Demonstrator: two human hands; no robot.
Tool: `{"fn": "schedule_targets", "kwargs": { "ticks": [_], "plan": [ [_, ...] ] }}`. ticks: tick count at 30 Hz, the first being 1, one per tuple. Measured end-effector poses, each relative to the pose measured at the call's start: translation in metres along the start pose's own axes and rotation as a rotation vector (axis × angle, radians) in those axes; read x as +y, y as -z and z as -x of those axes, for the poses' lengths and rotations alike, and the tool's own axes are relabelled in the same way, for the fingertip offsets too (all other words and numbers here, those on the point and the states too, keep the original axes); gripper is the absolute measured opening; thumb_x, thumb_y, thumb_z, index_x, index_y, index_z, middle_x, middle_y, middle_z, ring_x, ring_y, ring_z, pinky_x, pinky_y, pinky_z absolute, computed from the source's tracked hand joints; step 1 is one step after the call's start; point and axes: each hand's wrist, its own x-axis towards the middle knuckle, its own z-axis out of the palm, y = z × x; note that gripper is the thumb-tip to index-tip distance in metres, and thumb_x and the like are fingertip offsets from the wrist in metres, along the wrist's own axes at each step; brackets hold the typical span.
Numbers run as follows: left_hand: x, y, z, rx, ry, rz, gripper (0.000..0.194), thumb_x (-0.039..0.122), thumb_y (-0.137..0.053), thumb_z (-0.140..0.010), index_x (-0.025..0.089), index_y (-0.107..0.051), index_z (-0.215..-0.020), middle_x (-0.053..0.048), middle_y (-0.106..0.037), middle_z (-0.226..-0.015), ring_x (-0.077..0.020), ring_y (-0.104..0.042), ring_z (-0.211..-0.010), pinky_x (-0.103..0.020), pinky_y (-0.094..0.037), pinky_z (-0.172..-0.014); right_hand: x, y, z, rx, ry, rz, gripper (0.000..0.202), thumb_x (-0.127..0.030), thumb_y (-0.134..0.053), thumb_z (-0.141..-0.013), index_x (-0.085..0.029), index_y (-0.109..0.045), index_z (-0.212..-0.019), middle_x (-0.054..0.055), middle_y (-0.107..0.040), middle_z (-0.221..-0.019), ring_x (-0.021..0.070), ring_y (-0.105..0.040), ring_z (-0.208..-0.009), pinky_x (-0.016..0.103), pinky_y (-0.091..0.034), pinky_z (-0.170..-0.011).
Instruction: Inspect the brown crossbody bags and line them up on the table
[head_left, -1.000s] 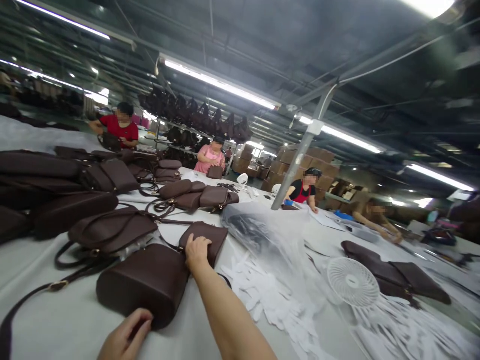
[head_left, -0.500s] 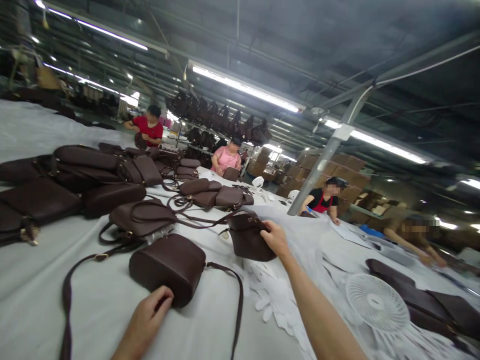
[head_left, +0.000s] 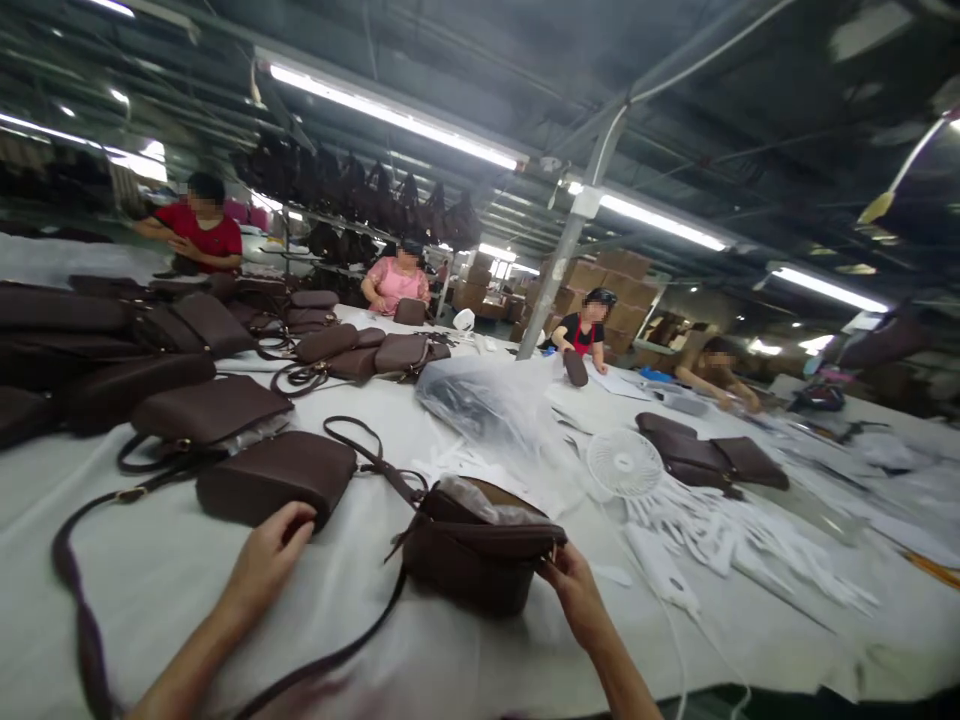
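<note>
My right hand (head_left: 574, 580) grips the right end of a dark brown handbag (head_left: 472, 575) beside its zip. The bag's top is open, with clear plastic-wrapped filling (head_left: 487, 500) showing inside. Its strap (head_left: 345, 650) trails down and left over the table. My left hand (head_left: 274, 550) is loosely curled, a gap between thumb and fingers, at the lower front edge of another brown bag (head_left: 277, 475) lying on its side. It does not hold that bag; whether the fingertips touch it I cannot tell.
More brown bags (head_left: 210, 410) crowd the left of the white-covered table (head_left: 172, 610). A plastic bag (head_left: 487, 410) lies ahead. To the right are a white fan (head_left: 622, 463), white strips (head_left: 735, 540) and cables. Co-workers, one in a red top (head_left: 206, 235), work around the table.
The view has turned right. My right hand has brought its bag nearer and down to the table, where its open top now shows. My left hand stays by the lying bag.
</note>
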Motion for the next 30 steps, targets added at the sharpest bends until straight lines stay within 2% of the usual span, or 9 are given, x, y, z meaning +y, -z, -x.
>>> {"fn": "schedule_targets", "kwargs": {
  "ticks": [6,9,11,15,18,22,24,27,30],
  "plan": [
    [0.081,-0.057,0.008,-0.137,-0.379,-0.012,0.054,0.026,-0.055,-0.075,0.017,-0.05,-0.128,-0.014,-0.06,-0.126,-0.0269,-0.059,-0.114,-0.042,-0.046,-0.1,-0.011,-0.015,-0.003,-0.047,0.111,-0.021,0.037,-0.035,-0.07,-0.071,-0.021,-0.064,-0.104,0.009,-0.069,-0.11,0.0282,-0.06,-0.111,0.043,-0.047,-0.097],
    [0.092,-0.079,0.011,-0.147,-0.354,-0.066,0.059,0.021,-0.051,-0.078,0.016,-0.043,-0.136,-0.016,-0.059,-0.128,-0.0274,-0.058,-0.116,-0.044,-0.046,-0.1,-0.01,-0.021,0.002,-0.046,0.095,-0.018,0.047,-0.025,-0.067,-0.068,-0.023,-0.058,-0.115,0.008,-0.065,-0.12,0.0261,-0.056,-0.117,0.042,-0.046,-0.098],
    [0.092,-0.082,0.009,-0.177,-0.309,-0.11,0.059,0.02,-0.045,-0.081,0.017,-0.039,-0.14,-0.014,-0.064,-0.12,-0.0263,-0.062,-0.108,-0.041,-0.049,-0.094,-0.008,-0.026,0.008,-0.078,0.089,-0.015,0.06,-0.021,-0.067,-0.067,-0.023,-0.051,-0.125,0.007,-0.062,-0.125,0.0247,-0.056,-0.118,0.042,-0.045,-0.1],
    [0.104,-0.056,-0.008,-0.28,-0.298,-0.251,0.054,0.021,-0.046,-0.08,0.02,-0.049,-0.134,-0.012,-0.07,-0.106,-0.0274,-0.066,-0.094,-0.036,-0.05,-0.082,-0.006,-0.04,0.008,0.051,0.105,-0.03,0.056,-0.031,-0.072,-0.07,-0.021,-0.052,-0.121,0.008,-0.065,-0.119,0.026,-0.059,-0.112,0.044,-0.042,-0.103],
    [0.128,-0.022,-0.026,-0.395,-0.33,-0.267,0.031,0.025,-0.052,-0.074,0.02,-0.068,-0.101,-0.008,-0.069,-0.089,-0.0254,-0.064,-0.084,-0.032,-0.049,-0.075,-0.007,-0.045,0.002,0.11,0.075,-0.093,0.045,-0.036,-0.072,-0.071,-0.02,-0.059,-0.11,0.007,-0.068,-0.111,0.0276,-0.061,-0.108,0.044,-0.044,-0.1],
    [0.161,0.023,-0.055,-0.912,-0.199,-0.001,0.013,0.024,-0.066,-0.06,0.02,-0.068,-0.072,0.002,-0.064,-0.066,-0.0176,-0.059,-0.061,-0.022,-0.045,-0.053,-0.01,-0.042,0.001,0.067,0.071,-0.158,0.042,-0.034,-0.071,-0.072,-0.021,-0.061,-0.111,0.005,-0.07,-0.112,0.0282,-0.06,-0.11,0.046,-0.041,-0.102],
    [0.178,0.041,-0.081,-1.033,-0.134,-0.003,0.016,0.028,-0.071,-0.057,0.018,-0.069,-0.069,0.002,-0.063,-0.061,-0.0168,-0.057,-0.054,-0.022,-0.044,-0.048,-0.011,-0.04,0.002,0.037,0.085,-0.183,0.042,-0.032,-0.07,-0.073,-0.021,-0.061,-0.112,0.005,-0.069,-0.114,0.0281,-0.059,-0.112,0.046,-0.041,-0.103],
    [0.207,0.052,-0.134,-0.714,-0.279,-0.061,0.029,0.042,-0.062,-0.071,0.015,-0.067,-0.078,0.003,-0.06,-0.061,-0.0151,-0.058,-0.06,-0.021,-0.047,-0.055,-0.014,-0.041,0.0,-0.024,0.088,-0.206,0.041,-0.028,-0.07,-0.072,-0.021,-0.061,-0.111,0.004,-0.068,-0.114,0.0269,-0.059,-0.111,0.044,-0.041,-0.103],
    [0.237,0.037,-0.17,-0.411,-0.415,-0.112,0.033,0.035,-0.058,-0.079,0.015,-0.065,-0.103,-0.002,-0.067,-0.086,-0.0191,-0.063,-0.087,-0.024,-0.05,-0.077,-0.016,-0.045,-0.002,-0.05,0.093,-0.19,0.039,-0.026,-0.069,-0.072,-0.02,-0.06,-0.109,0.004,-0.068,-0.111,0.0255,-0.06,-0.107,0.042,-0.044,-0.099]
  ]
}}
